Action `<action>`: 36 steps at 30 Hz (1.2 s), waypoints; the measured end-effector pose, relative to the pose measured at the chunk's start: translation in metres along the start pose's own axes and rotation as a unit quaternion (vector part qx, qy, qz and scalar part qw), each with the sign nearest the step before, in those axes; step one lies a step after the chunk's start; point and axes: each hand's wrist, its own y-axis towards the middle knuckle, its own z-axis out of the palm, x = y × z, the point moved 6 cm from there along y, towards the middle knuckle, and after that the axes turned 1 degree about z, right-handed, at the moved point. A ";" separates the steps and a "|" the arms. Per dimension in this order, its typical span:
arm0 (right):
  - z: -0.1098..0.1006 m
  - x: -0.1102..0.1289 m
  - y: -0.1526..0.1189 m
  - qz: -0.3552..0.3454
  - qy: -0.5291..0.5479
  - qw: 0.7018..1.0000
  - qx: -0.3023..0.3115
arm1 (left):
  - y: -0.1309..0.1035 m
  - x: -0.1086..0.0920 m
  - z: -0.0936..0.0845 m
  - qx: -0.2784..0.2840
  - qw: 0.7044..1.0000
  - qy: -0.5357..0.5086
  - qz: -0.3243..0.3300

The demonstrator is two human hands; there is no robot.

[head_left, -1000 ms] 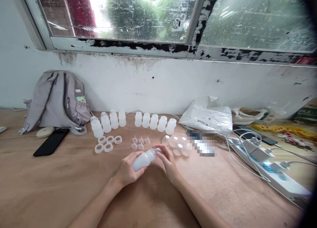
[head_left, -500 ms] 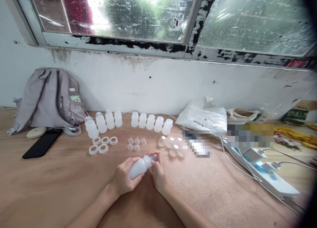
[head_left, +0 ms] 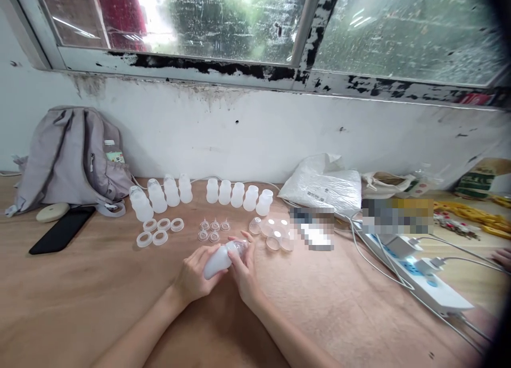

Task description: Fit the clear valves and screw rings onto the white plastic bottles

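My left hand point(head_left: 195, 275) is wrapped round the body of a frosted white bottle point(head_left: 216, 262), tilted with its top toward the upper right. At that top end, the fingers of my right hand point(head_left: 243, 267) close round a clear cap point(head_left: 238, 245). Beyond my hands lie several clear nipples point(head_left: 214, 225), with white rings point(head_left: 160, 237) to their left and clear domed covers point(head_left: 273, 243) to their right. Farther back stand several capped bottles point(head_left: 158, 196) on the left and several open bottles point(head_left: 250, 198) on the right.
A grey backpack point(head_left: 72, 155), black phone point(head_left: 63, 230) and round beige case point(head_left: 52, 212) are at the left. To the right are a white plastic package point(head_left: 323, 187), a power strip point(head_left: 443, 293) with cables, and another person's hand point(head_left: 503, 257) at the edge.
The clear cap now sits lower over the bottle's neck, and my right hand has closed in toward the bottle. Another person's hand shows at the right edge. The whole view has shifted slightly.
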 end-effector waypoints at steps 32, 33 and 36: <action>0.011 0.001 0.012 -0.069 -0.305 0.933 0.179 | 0.028 0.003 -0.041 -0.021 0.985 -0.157 -0.069; 0.011 0.002 0.011 -0.070 -0.303 0.933 0.180 | 0.034 -0.004 -0.043 -0.012 0.988 -0.145 -0.055; 0.012 0.002 0.010 -0.068 -0.301 0.932 0.191 | 0.048 -0.021 -0.048 0.037 0.993 -0.107 -0.026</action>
